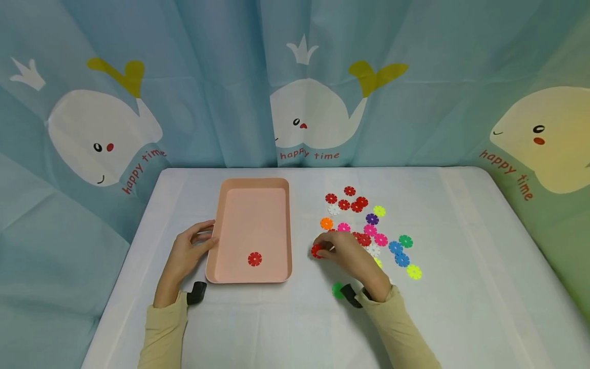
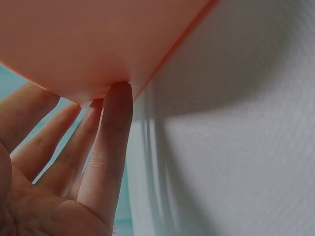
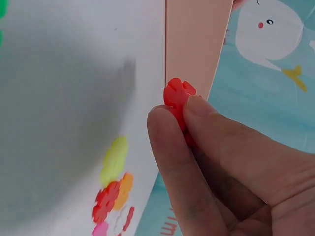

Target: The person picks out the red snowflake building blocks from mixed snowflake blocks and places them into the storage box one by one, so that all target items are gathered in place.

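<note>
In the head view my right hand (image 1: 348, 253) pinches a red notched plastic disc (image 1: 316, 250) between thumb and index finger, to the right of the pink tray (image 1: 291, 230). The right wrist view shows this disc almost edge-on, held over the white table. My left hand (image 1: 189, 253) is at the tray's left side; in the left wrist view its fairly straight fingers (image 2: 108, 147) touch the outer wall. One red disc (image 1: 254, 259) lies flat inside the tray near its front. Part of the loose discs is hidden behind my right hand.
Several notched discs lie scattered right of the tray: red (image 1: 349, 191), orange (image 1: 326, 223), purple (image 1: 372, 219), blue (image 1: 402, 260) and yellow (image 1: 414, 271). A green disc (image 1: 338, 290) sits by my right wrist. A whale-printed curtain (image 1: 207, 102) hangs behind the table.
</note>
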### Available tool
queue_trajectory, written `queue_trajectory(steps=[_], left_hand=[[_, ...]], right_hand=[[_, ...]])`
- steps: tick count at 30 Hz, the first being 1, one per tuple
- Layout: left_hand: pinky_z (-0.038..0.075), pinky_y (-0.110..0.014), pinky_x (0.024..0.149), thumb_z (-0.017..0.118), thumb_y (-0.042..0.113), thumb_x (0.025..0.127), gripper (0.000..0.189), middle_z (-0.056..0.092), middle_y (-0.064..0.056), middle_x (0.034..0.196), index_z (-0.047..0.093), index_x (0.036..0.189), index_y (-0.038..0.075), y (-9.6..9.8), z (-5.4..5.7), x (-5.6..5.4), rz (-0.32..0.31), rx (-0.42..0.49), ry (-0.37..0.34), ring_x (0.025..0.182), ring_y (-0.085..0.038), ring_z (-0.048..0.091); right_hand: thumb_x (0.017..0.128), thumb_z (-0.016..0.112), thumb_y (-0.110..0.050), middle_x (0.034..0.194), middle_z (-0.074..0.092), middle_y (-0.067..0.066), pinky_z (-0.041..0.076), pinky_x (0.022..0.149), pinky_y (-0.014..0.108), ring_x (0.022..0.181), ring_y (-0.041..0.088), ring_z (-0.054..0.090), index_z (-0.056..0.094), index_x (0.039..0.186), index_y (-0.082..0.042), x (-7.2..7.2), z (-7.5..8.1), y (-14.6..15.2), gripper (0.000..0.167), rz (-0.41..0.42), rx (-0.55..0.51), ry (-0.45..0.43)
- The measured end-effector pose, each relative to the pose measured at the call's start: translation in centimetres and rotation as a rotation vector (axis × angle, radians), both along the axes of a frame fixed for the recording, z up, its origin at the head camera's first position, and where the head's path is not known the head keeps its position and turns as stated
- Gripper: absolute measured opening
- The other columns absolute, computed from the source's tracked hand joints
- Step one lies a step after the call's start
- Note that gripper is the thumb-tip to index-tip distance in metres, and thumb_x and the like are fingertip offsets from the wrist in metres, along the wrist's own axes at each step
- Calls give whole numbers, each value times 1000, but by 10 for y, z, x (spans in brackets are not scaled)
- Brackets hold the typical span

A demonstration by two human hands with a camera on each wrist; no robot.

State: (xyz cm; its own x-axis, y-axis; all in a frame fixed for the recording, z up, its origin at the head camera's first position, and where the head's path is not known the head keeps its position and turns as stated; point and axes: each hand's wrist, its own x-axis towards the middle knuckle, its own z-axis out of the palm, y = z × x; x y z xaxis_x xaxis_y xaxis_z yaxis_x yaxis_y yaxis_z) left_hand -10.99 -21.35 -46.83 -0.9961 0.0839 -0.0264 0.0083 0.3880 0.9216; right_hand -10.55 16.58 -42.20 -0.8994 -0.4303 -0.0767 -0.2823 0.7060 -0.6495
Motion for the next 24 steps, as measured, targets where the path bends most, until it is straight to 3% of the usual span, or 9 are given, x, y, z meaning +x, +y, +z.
queue_trajectory(steps=[5,11,17,24], left_hand=[[46,-10,86,69,14,95,50,57,-20,139,54,140,0,0,0,0,-1,3,0,112,-21,64],[45,-9,86,69,16,95,50,56,-19,140,53,141,1,-1,0,2,-3,-10,1,109,-9,63],[44,-9,87,68,17,95,50,55,-19,141,53,141,2,-3,-1,2,-6,-12,5,112,-14,63],[45,-9,86,69,15,95,51,56,-19,140,53,140,0,-1,-1,1,-4,-2,11,102,7,59]], right_hand=[[81,81,-6,91,73,1,58,79,31,86,15,69,76,99,-7,-1,0,-6,18,2,0,1],[82,80,-5,92,73,0,58,79,31,86,14,69,75,99,-7,0,0,-12,18,24,8,23],[81,81,-4,92,74,2,58,80,30,85,14,70,75,99,-6,1,0,-16,19,45,-17,64],[81,80,-4,92,74,2,58,79,29,85,14,70,75,99,-6,1,3,-21,19,59,-40,74]])
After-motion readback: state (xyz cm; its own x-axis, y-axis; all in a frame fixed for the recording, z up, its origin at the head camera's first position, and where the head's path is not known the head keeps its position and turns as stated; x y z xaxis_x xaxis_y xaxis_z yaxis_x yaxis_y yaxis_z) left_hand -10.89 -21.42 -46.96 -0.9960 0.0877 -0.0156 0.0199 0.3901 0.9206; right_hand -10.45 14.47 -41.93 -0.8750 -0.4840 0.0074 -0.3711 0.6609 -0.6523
